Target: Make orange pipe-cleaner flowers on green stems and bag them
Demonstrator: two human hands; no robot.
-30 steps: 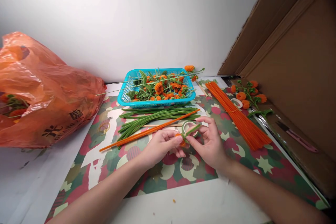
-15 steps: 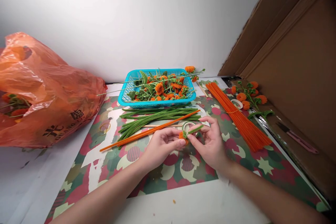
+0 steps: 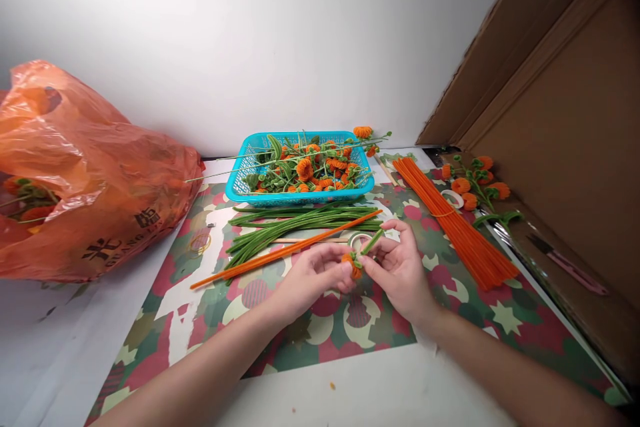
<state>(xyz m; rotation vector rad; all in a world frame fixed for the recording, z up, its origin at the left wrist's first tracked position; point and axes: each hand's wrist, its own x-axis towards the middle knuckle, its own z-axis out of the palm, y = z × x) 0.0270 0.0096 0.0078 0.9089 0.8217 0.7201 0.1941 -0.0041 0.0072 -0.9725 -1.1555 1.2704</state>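
Between my hands is a small orange flower (image 3: 354, 267) with a short green stem (image 3: 373, 242) pointing up and right. My left hand (image 3: 317, 277) pinches the orange part from the left. The thumb and fingers of my right hand (image 3: 400, 273) close on the green stem at its base. Behind my hands lie green pipe cleaners (image 3: 270, 230) and a few long orange pipe cleaners (image 3: 270, 255) laid slantwise. A white tape ring (image 3: 358, 239) is partly hidden behind the green stem.
A blue basket (image 3: 300, 199) of orange flowers stands at the back. An orange plastic bag (image 3: 100, 200) is at the left. At the right are bundled orange pipe cleaners (image 3: 455, 223), a flower spray (image 3: 475, 187), another ring (image 3: 452, 199) and a pink cutter (image 3: 570, 267).
The green stem has turned more upright, and the orange flower shows more between my fingers. Both hands have stayed in nearly the same place.
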